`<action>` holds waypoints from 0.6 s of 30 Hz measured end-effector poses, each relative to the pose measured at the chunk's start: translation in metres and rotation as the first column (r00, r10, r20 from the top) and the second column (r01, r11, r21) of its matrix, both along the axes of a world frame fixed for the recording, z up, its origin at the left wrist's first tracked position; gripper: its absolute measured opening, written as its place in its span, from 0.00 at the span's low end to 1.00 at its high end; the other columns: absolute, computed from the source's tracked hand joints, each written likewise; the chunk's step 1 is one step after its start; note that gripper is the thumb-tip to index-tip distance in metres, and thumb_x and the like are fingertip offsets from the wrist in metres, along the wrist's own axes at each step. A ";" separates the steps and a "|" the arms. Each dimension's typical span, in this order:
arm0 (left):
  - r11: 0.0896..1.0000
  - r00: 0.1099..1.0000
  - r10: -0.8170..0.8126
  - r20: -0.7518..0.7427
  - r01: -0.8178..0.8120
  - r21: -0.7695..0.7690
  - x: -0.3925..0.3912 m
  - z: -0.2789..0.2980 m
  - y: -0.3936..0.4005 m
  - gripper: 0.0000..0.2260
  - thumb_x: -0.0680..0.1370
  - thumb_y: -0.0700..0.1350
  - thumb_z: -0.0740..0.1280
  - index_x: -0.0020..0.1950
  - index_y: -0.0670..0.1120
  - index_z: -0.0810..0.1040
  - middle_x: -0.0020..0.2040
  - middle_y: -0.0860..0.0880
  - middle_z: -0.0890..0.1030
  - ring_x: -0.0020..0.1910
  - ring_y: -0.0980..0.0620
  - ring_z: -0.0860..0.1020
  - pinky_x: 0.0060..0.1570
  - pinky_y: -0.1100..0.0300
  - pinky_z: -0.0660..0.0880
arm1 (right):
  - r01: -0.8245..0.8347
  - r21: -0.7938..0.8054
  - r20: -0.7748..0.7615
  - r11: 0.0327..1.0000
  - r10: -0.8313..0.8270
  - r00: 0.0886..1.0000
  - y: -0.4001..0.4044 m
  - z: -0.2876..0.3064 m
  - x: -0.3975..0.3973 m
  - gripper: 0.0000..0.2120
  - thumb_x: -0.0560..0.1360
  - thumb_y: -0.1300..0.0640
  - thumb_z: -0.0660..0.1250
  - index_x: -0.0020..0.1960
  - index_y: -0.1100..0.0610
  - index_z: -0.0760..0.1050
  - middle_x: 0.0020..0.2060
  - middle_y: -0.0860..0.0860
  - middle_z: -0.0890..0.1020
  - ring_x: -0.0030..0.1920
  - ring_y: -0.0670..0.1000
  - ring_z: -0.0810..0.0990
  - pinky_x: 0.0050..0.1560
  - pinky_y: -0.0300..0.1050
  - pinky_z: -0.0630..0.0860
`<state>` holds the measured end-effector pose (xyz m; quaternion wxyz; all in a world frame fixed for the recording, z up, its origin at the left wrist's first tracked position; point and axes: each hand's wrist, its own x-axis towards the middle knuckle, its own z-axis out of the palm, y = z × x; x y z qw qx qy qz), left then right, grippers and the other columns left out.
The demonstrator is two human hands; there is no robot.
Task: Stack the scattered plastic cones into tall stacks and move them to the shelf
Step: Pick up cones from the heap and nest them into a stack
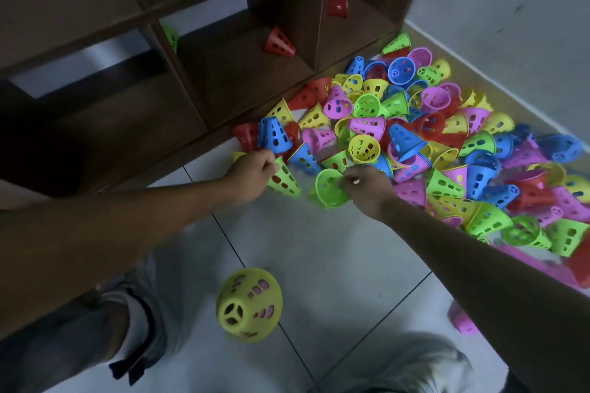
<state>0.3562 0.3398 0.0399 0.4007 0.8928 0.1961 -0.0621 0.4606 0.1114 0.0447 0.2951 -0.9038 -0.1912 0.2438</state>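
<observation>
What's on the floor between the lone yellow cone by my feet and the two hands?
Nothing: in the head view, only bare floor tile separates the yellow cone from the left hand and right hand.

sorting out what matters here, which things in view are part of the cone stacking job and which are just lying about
Part of the job:
- left hand gripping a green cone
- right hand gripping a second green cone
- cone pile on the floor
- yellow cone lying apart
- shelf, with red cones already inside

Just there:
- tiled floor
- wall
- shoes
</observation>
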 end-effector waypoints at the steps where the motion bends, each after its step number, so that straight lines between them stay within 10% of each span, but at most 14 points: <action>1: 1.000 1.000 -0.021 -0.008 0.021 0.006 -0.001 0.014 -0.001 0.10 0.83 0.42 0.63 0.44 0.39 0.69 0.37 0.45 0.71 0.38 0.52 0.68 0.33 0.61 0.64 | 0.029 0.038 -0.016 0.999 -0.029 0.999 -0.002 0.007 -0.004 0.12 0.78 0.55 0.68 0.45 0.64 0.81 0.43 0.62 0.81 0.46 0.64 0.80 0.47 0.56 0.78; 9: 0.991 0.991 -0.137 0.011 0.137 -0.011 -0.030 0.116 -0.013 0.07 0.80 0.49 0.68 0.52 0.47 0.74 0.50 0.39 0.80 0.50 0.35 0.80 0.48 0.41 0.78 | 0.254 0.329 -0.277 0.910 -0.164 0.947 -0.015 0.069 -0.033 0.08 0.80 0.57 0.68 0.43 0.56 0.78 0.33 0.49 0.79 0.36 0.49 0.79 0.49 0.54 0.81; 18: 0.985 0.998 -0.059 -0.001 0.058 -0.162 -0.071 0.194 -0.013 0.12 0.78 0.40 0.72 0.58 0.50 0.74 0.55 0.49 0.83 0.55 0.52 0.83 0.57 0.49 0.81 | 0.356 0.417 -0.425 0.836 -0.167 0.890 -0.024 0.133 -0.082 0.06 0.81 0.55 0.67 0.45 0.54 0.77 0.43 0.49 0.80 0.39 0.54 0.82 0.51 0.52 0.81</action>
